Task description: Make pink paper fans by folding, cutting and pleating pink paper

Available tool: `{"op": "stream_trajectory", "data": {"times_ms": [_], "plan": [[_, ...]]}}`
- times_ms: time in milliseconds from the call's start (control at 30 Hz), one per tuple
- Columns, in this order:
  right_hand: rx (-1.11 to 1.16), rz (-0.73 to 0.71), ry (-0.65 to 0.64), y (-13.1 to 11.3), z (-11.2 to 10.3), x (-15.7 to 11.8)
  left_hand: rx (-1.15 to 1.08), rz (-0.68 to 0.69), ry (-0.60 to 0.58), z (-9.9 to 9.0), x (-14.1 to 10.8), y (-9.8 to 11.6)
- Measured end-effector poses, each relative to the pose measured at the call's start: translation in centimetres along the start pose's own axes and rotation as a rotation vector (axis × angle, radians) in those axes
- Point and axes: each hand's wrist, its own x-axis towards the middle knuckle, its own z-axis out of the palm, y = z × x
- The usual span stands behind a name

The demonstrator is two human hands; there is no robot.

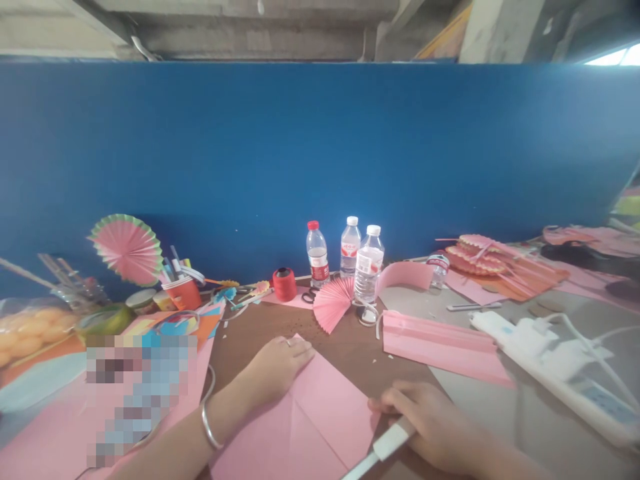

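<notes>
My left hand (pixel 280 365) lies flat on a folded sheet of pink paper (pixel 333 400), with the fingers stretched out near its far corner. A fold or edge line runs diagonally across the sheet. At the sheet's right corner, my right hand (pixel 433 423) is closed around the white handle of what looks like a knife (pixel 394 438). Its pale, narrow blade points down and left along the paper's edge and leaves the view at the bottom. My right fingertips are beside the paper's corner. Beyond my hands stands a pleated pink paper fan (pixel 333 303).
Three water bottles (pixel 369 267) stand at the back beside a red thread spool (pixel 285 285) and scissors (pixel 310 295). Pleated pink paper (pixel 440 347) and a white power strip (pixel 555 373) lie to the right. A red cup of pens (pixel 183 293) stands left, near a watermelon-like fan (pixel 127 247).
</notes>
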Motion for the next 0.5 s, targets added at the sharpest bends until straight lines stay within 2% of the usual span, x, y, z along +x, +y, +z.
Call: {"op": "stream_trajectory", "data": {"times_ms": [100,200,300,500], "plan": [[-0.01,-0.018,-0.007,-0.1,-0.2,0.1,0.031,-0.139,0.007,0.3,-0.9,-1.5],[-0.009,-0.061,0.008,-0.1,-0.3,0.1,0.039,-0.22,0.003,0.5,-1.1,-2.2],[-0.008,-0.084,0.036,-0.1,-0.4,0.1,0.028,-0.242,-0.011,0.6,-1.0,-2.0],[0.016,-0.029,0.035,0.2,-0.4,0.2,0.042,-0.246,-0.002,0.2,-0.6,-1.2]]}}
